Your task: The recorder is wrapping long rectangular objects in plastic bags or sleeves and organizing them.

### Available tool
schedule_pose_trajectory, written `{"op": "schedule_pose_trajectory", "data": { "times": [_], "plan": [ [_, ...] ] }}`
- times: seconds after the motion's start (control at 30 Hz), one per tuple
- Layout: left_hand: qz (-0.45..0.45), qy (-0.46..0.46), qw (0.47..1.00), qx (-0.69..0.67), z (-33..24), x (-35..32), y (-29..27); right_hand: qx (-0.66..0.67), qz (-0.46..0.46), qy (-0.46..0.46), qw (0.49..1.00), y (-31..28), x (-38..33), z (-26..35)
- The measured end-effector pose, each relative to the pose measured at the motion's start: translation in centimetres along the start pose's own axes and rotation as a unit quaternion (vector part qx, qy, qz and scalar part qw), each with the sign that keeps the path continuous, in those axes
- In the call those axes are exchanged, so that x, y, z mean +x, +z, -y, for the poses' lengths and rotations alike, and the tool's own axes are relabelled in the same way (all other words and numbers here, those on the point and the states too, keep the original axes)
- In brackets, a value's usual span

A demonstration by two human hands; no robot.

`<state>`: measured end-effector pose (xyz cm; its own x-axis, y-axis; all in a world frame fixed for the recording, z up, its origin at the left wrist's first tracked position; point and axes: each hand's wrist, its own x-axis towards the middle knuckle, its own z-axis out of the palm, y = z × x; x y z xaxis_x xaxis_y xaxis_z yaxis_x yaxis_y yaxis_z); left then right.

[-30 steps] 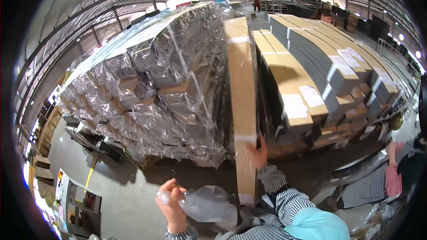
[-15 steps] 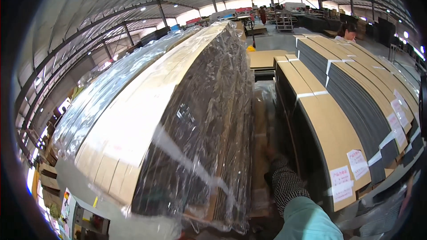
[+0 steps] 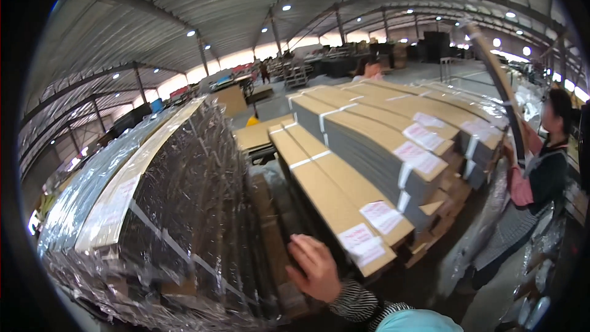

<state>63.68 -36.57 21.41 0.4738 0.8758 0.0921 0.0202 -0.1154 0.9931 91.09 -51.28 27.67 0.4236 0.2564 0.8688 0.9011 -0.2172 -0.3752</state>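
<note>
My right hand (image 3: 318, 268) reaches in from the lower edge, its striped cuff and light blue sleeve behind it. Its fingers are bent a little, the thumb stands apart, and no object shows in it. It hovers over the narrow gap between two stacks. On the left is a plastic-wrapped stack of dark boards (image 3: 184, 209) with a tan top. To the right lie strapped bundles of long tan-topped boards (image 3: 332, 190); white labels (image 3: 361, 243) with red print sit on their near ends. Whether the hand touches anything, I cannot tell. My left hand is out of view.
At the right a co-worker (image 3: 541, 166) in a dark top and apron holds a long narrow board (image 3: 501, 83) upright. Another person (image 3: 367, 71) stands behind the bundles. Clear plastic wrap (image 3: 473, 233) hangs near the co-worker. Steel posts (image 3: 340, 24) carry the hall roof.
My view has swung right, bringing the co-worker with the long board into sight. My right hand, before low and blurred in the gap between the stacks, now shows raised with its fingers apart.
</note>
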Motion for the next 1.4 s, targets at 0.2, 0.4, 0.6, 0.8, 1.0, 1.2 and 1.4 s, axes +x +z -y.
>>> {"op": "schedule_pose_trajectory", "data": {
  "times": [0.2,0.4,0.6,0.8,1.0,1.2,1.4],
  "plan": [
    [0.052,0.094,0.994,0.017,-2.3,-8.0,-0.2,-0.317,0.144,0.127,0.929,-10.3,-5.1,-4.1],
    [0.127,0.126,0.980,-0.092,-5.5,-13.3,3.3,-0.352,0.156,0.178,0.906,-9.7,-6.0,-2.9],
    [0.112,0.180,0.973,-0.096,-9.3,-16.2,5.5,-0.309,0.151,0.126,0.931,-17.3,-8.6,3.4],
    [0.126,0.179,0.970,-0.103,-9.9,-18.0,11.2,0.291,0.341,0.029,0.893,-25.0,-11.0,9.6],
    [0.150,0.201,0.955,-0.159,-10.5,-20.4,18.9,0.223,0.368,0.139,0.892,-27.0,-13.6,4.0],
    [0.131,0.210,0.959,-0.140,-11.4,-21.0,22.6,0.321,0.258,0.082,0.908,-29.3,-11.5,0.1],
    [0.145,0.192,0.962,-0.129,-11.4,-20.8,21.3,0.278,0.168,0.001,0.946,-29.7,-9.5,-0.7]
  ]
}}
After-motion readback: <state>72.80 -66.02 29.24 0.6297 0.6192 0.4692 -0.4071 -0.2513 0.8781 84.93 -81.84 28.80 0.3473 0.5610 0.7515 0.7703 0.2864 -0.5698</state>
